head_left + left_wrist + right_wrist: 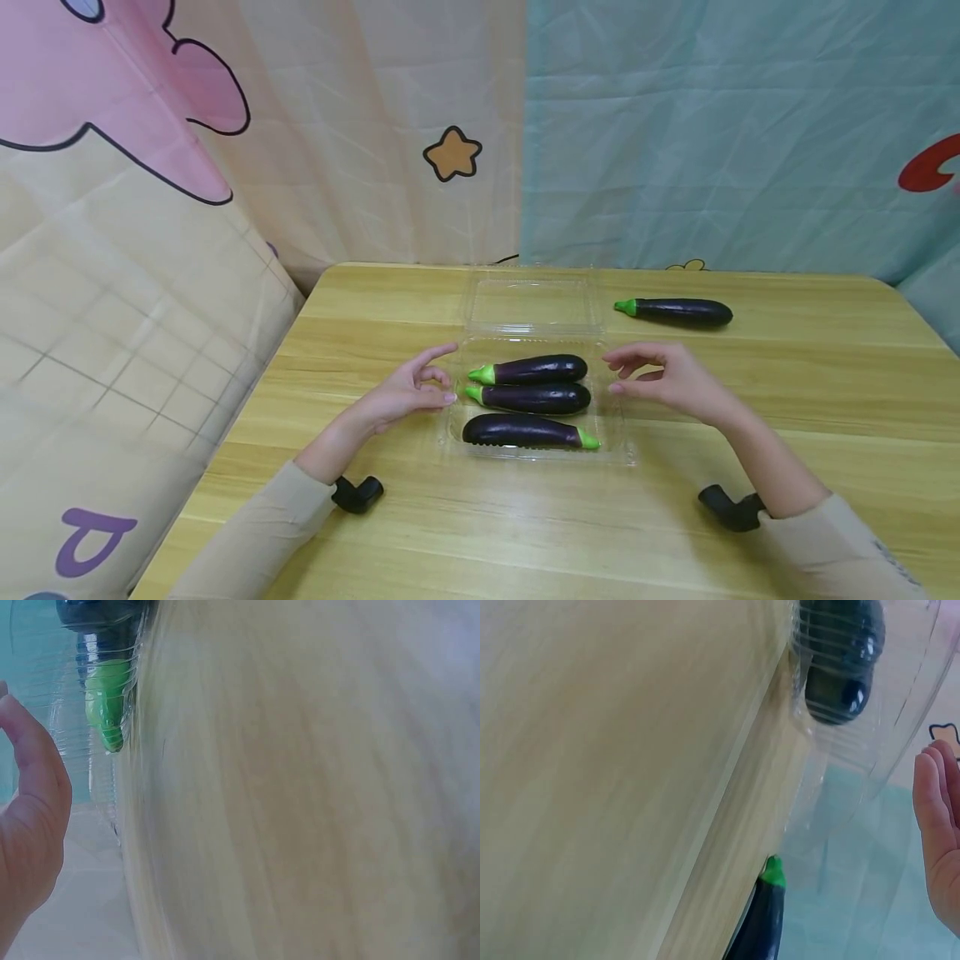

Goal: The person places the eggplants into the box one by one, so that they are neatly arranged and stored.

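Note:
A clear plastic clamshell box (540, 455) lies with its lid (534, 302) folded back behind it. Inside are three eggplants: a back eggplant (542, 369) and a middle eggplant (536, 398), both with green stems to the left, and a front eggplant (521, 431) with its stem to the right. Beside the box's left wall is my left hand (408, 392), index finger extended and other fingers loosely bent. My right hand (663, 379) is by the right wall, fingers loose. Neither hand holds anything; whether the fingertips touch the rim I cannot tell.
A single eggplant (682, 312) lies on the wooden table (390, 533) behind and to the right of the box. Printed curtains (720, 150) hang behind the table and along its left side. Black wrist mounts (358, 495) sit under both forearms.

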A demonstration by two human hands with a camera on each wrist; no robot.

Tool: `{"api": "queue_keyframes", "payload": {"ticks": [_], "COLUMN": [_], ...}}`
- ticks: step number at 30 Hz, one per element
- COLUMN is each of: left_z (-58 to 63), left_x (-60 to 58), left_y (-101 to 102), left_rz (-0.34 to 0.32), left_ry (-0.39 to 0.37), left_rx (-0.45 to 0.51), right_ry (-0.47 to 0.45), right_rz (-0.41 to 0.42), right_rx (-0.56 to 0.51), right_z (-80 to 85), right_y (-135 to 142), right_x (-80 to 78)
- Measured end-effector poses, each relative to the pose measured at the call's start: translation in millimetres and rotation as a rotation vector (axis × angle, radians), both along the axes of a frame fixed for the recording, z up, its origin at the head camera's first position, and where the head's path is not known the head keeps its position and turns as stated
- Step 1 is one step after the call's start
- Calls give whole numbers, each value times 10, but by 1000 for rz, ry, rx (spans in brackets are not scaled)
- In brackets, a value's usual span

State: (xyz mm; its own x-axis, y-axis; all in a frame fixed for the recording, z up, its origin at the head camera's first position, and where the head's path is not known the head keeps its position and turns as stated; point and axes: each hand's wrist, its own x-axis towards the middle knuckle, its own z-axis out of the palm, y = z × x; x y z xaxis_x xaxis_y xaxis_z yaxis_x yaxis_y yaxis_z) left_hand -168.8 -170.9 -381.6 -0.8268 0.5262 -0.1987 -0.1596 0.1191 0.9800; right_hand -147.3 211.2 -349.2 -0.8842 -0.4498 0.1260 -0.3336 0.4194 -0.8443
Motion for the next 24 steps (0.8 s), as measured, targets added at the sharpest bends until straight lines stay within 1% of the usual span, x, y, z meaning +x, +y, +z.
{"api": "queue_keyframes", "payload": {"ticks": [9, 13, 17, 24], "left_z": [-9, -8, -7, -10], "left_x": [-2, -3, -3, -2], "left_y": [-3, -6, -10, -7], "left_rz": [0, -4, -6, -8], "left_ry": [-3, -2, 1, 1], "left_rx": [7, 9, 11, 15], "right_ry": [-85, -72, -48, -75], "right_rz": [-109, -157, -195, -221], "right_rx": [14, 19, 2, -71], "right_z": [5, -8, -43, -59], "right_y": [245, 384, 538, 761], "right_x": [-25, -52, -81, -101]}}
